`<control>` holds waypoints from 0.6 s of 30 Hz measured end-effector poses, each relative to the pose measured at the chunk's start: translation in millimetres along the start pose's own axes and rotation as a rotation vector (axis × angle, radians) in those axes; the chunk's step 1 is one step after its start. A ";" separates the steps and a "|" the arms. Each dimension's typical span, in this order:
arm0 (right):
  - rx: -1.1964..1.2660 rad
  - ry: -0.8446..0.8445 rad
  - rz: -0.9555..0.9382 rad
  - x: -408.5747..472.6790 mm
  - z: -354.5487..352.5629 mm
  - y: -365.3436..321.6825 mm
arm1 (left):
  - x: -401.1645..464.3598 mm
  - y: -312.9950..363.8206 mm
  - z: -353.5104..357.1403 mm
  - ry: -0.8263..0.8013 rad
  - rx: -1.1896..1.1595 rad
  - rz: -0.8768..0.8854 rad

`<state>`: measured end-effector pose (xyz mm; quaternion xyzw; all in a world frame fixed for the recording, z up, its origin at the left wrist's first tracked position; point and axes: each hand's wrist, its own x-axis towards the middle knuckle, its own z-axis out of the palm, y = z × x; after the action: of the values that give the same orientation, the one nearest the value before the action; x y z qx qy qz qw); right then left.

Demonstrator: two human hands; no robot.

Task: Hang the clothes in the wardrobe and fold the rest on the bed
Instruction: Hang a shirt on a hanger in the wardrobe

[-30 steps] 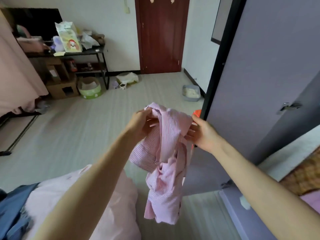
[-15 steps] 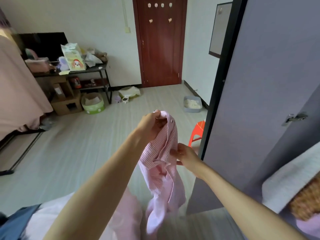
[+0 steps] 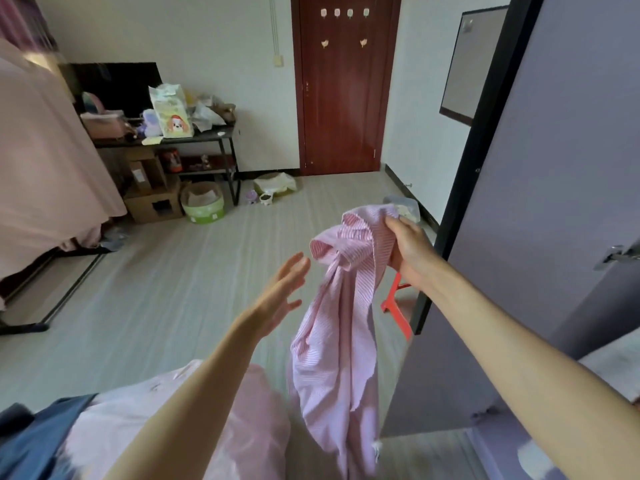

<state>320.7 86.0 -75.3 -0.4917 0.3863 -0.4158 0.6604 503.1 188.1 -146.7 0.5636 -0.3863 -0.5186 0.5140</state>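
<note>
The left hand [image 3: 282, 294] has let go of the pink striped shirt [image 3: 341, 327] it pinched half a second ago and now hangs free just beside it, fingers spread and straight; the right hand [image 3: 410, 252] has taken over, fingers curled round the bunched top of the garment; the shirt dangles in mid-air above the floor, near the grey wardrobe door [image 3: 540, 237]; a red stool [image 3: 396, 306], partly hidden, stands behind it; pink cloth [image 3: 145, 420], probably more laundry, lies below.

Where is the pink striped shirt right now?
The shirt hangs right of centre in the head view, gripped at its top by the right hand, beside the open left hand and the grey door.
</note>
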 end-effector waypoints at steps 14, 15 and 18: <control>-0.061 0.262 -0.099 -20.0 -79.6 -20.4 | 28.3 -13.2 47.6 0.067 0.828 0.272; -0.150 0.208 -0.074 -25.1 -94.5 -15.7 | 29.2 -9.3 47.8 0.066 0.835 0.285; -0.414 -0.192 0.194 -42.4 -133.5 4.5 | 26.9 -0.8 51.0 0.142 0.719 0.306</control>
<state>183.7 82.3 -104.5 -0.6145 0.4440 -0.2137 0.6162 457.3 153.0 -149.1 0.6780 -0.5862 -0.2274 0.3808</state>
